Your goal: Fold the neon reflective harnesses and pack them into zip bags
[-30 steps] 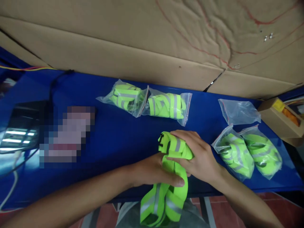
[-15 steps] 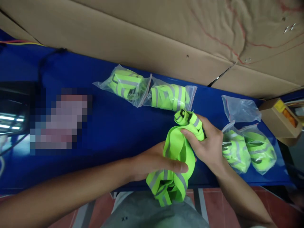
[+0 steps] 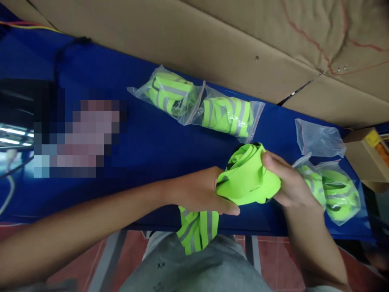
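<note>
Between my two hands is a bundle of neon-green strap [image 3: 249,176] with grey reflective stripes, partly rolled up. My left hand [image 3: 202,192] is closed round its left side, thumb across the front, and a striped length hangs below it over the table's front edge. My right hand [image 3: 287,178] grips the bundle's right side with thumb and fingers. Beyond the hands lie two clear bags of green strap, a left one [image 3: 172,95] and a right one [image 3: 227,115]. Two more filled bags [image 3: 342,194] are beside my right wrist, one partly hidden by it.
An unfilled clear bag [image 3: 320,140] lies at the right of the blue table [image 3: 146,150], near an open cardboard box [image 3: 364,156]. Brown board [image 3: 182,44] borders the back. A dark device [image 3: 21,109], cables and a blurred-out patch are at the left.
The strap has been gathered and turned into a broader roll between my hands, hiding its buckle end. My right hand has shifted slightly right. The whole view has shifted a little.
</note>
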A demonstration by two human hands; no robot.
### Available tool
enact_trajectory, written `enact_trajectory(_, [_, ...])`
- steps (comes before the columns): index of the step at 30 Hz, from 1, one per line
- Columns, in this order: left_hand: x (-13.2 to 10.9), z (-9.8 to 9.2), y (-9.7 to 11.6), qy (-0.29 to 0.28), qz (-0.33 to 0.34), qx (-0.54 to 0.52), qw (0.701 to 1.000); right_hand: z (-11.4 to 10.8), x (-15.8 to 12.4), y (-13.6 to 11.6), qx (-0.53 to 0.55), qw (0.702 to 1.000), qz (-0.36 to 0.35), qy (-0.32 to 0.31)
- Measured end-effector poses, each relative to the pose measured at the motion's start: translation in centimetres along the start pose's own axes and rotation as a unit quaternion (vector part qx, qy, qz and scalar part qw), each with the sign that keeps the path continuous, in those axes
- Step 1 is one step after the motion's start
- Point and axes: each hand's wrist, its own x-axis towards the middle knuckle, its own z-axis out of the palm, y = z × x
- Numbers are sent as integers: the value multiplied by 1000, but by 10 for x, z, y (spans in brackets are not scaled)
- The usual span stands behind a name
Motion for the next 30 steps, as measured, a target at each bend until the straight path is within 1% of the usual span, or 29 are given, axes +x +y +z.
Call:
enact_trajectory(1, [1, -1, -2, -10, 9, 4, 1000, 2, 2, 2, -28, 1000, -11, 4])
enact_trajectory(3, [5, -3, -8, -15, 30, 5, 999, 6, 3, 8, -118, 988, -73, 61])
enact_trajectory(6, [9, -2, -15, -11, 40, -9, 999, 13, 2, 16, -229, 939, -174, 190])
enact_trajectory(7, [10, -2, -16, -7, 38, -20, 999, 14, 1, 17, -251, 923, -197, 215])
enact_trajectory(8, [10, -2, -17, -2, 40, -34, 999, 16, 0, 18, -270, 914, -213, 215])
enact_trajectory(9, [10, -1, -17, 1, 42, -51, 998, 16, -1, 18, -290, 910, -227, 192])
enact_trajectory(10, [10, -1, -17, 2, 45, -69, 997, 17, -2, 18, -313, 907, -237, 151])
enact_trajectory(12, [9, 0, -17, -9, 54, -90, 994, 20, -4, 17, -353, 904, -235, 60])
enact_trajectory(13, [9, 0, -17, -18, 56, -89, 994, 22, -5, 17, -366, 902, -225, 33])
enact_trajectory(14, [8, 1, -17, -28, 55, -82, 995, 25, -5, 17, -374, 903, -212, 23])
enact_trajectory(16, [8, 3, -17, -40, 49, -71, 995, 29, -4, 18, -366, 912, -182, 35])
enact_trajectory(17, [8, 4, -17, -37, 46, -77, 995, 31, -4, 19, -353, 919, -168, 45])
enact_trajectory(19, [7, 6, -16, -22, 36, -112, 993, 34, -2, 19, -323, 931, -157, 67])
enact_trajectory(21, [7, 8, -15, -12, 16, -165, 986, 34, -1, 18, -298, 936, -160, 96])
enact_trajectory(22, [6, 9, -14, -15, 5, -190, 982, 33, -1, 16, -284, 939, -162, 110])
enact_trajectory(24, [5, 11, -14, -45, -25, -221, 974, 32, -1, 11, -244, 948, -161, 127])
enact_trajectory(26, [3, 14, -16, -66, -63, -236, 968, 30, -2, 6, -193, 962, -145, 132])
enact_trajectory(28, [3, 15, -20, -66, -96, -244, 963, 28, -3, 3, -126, 978, -108, 124])
enact_trajectory(30, [3, 16, -24, -77, -96, -247, 961, 26, -5, 2, -35, 994, -50, 94])
